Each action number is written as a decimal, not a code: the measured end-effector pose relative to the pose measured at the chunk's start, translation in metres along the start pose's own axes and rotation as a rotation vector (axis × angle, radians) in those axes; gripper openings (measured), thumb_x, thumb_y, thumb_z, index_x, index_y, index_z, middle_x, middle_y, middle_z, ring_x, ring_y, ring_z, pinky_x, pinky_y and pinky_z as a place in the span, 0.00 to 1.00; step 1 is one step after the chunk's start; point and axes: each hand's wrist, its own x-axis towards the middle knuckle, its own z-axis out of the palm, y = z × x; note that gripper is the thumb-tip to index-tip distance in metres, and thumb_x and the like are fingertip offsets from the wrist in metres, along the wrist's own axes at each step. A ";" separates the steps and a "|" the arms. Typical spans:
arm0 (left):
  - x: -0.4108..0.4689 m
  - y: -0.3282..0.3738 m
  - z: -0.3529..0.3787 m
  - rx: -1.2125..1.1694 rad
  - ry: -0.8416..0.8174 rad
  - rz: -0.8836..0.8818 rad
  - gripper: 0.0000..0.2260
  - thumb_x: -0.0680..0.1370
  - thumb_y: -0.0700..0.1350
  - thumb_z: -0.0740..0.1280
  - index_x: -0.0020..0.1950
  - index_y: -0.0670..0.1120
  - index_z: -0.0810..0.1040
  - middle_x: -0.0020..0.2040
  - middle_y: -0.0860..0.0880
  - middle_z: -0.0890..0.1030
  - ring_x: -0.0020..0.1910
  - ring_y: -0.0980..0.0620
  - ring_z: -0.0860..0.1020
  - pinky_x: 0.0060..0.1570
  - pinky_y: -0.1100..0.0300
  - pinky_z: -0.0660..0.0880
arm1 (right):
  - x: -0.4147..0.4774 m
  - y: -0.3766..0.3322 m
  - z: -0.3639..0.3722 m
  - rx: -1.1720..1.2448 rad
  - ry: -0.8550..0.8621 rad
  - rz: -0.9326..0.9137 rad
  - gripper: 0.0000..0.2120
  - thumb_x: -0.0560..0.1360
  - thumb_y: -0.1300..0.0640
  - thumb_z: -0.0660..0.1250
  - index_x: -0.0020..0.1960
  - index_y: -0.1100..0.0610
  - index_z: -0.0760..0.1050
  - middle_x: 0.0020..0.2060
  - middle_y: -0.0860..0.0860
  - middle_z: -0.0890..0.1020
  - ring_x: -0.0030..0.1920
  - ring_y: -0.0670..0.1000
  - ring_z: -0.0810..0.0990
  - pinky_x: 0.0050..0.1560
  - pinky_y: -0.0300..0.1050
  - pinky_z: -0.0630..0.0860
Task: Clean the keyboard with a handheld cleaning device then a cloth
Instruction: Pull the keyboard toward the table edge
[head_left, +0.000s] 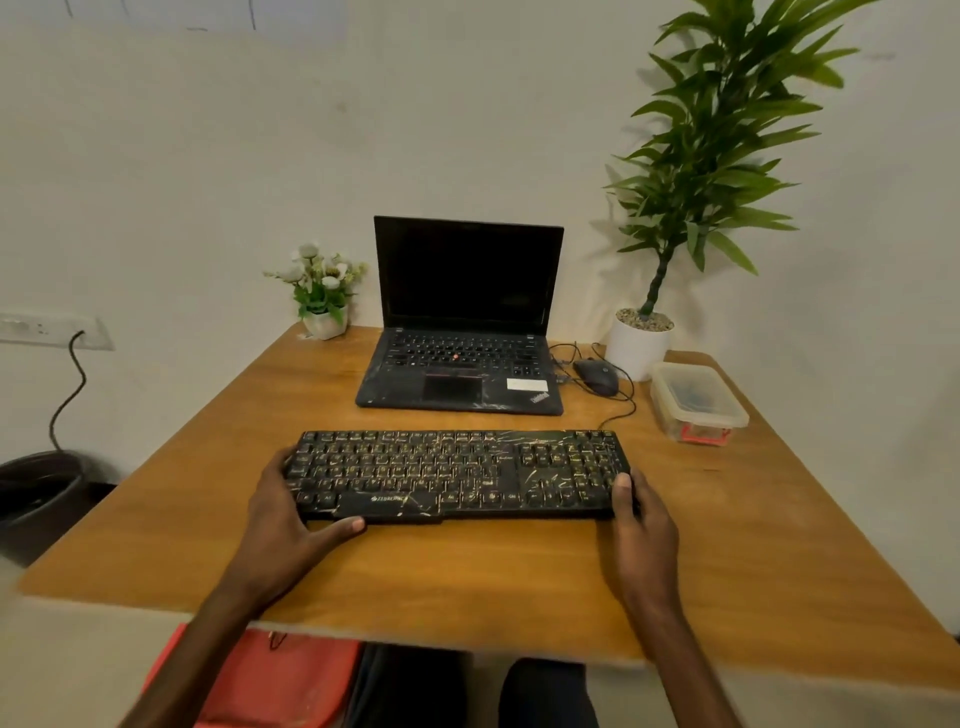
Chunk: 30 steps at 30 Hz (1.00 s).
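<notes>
Both hands, left hand (283, 512) and right hand (640, 525), grip keyboard (457, 473) ends, positioning step (cleaning device unseen); next: fetch device.

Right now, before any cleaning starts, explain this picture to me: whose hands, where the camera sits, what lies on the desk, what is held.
No machine here: these are a person's two bare hands, filmed by one camera worn on the head, looking forward and down. The left hand and right hand each grip an end of the black keyboard, which rests on the wooden table and shows yellowish streaks. Behind it stands an open laptop, screen dark, with a wired mouse to its right. A lidded plastic box sits near the right edge; its contents are unclear. A small flower pot and a tall potted plant stand at the back. No cleaning device or cloth shows.
</notes>
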 end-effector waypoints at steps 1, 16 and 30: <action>-0.004 0.001 -0.002 0.010 -0.001 -0.006 0.56 0.60 0.54 0.85 0.79 0.45 0.56 0.73 0.44 0.69 0.67 0.52 0.69 0.70 0.52 0.67 | -0.004 -0.001 -0.002 -0.017 -0.005 -0.005 0.28 0.81 0.42 0.58 0.75 0.57 0.67 0.71 0.52 0.72 0.69 0.47 0.69 0.72 0.48 0.65; -0.023 0.015 -0.011 0.221 -0.037 -0.047 0.59 0.59 0.68 0.79 0.79 0.43 0.56 0.73 0.40 0.70 0.71 0.40 0.69 0.71 0.44 0.67 | -0.022 -0.003 -0.007 -0.477 -0.028 -0.104 0.27 0.82 0.40 0.51 0.73 0.56 0.67 0.66 0.55 0.75 0.69 0.57 0.66 0.67 0.53 0.66; -0.025 0.011 -0.003 0.444 -0.135 0.054 0.62 0.61 0.84 0.52 0.81 0.42 0.50 0.82 0.41 0.49 0.81 0.41 0.50 0.77 0.35 0.51 | -0.019 0.005 0.003 -0.661 -0.130 -0.095 0.34 0.81 0.37 0.51 0.78 0.59 0.55 0.76 0.59 0.61 0.76 0.59 0.57 0.76 0.57 0.59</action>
